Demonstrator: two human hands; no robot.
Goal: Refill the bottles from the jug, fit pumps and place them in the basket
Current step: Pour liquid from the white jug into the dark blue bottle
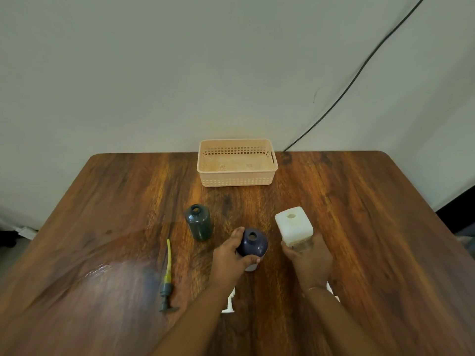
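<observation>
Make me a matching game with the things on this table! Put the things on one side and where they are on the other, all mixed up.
Things:
1. dark green bottle
2. purple bottle
3. white jug
4. basket

Places:
A. held by the right hand
B. at the far edge of the table, by the wall
C. held by the left hand
D. standing alone, untouched, its mouth open

Pairs: 1-D, 2-C, 3-A, 4-B
</observation>
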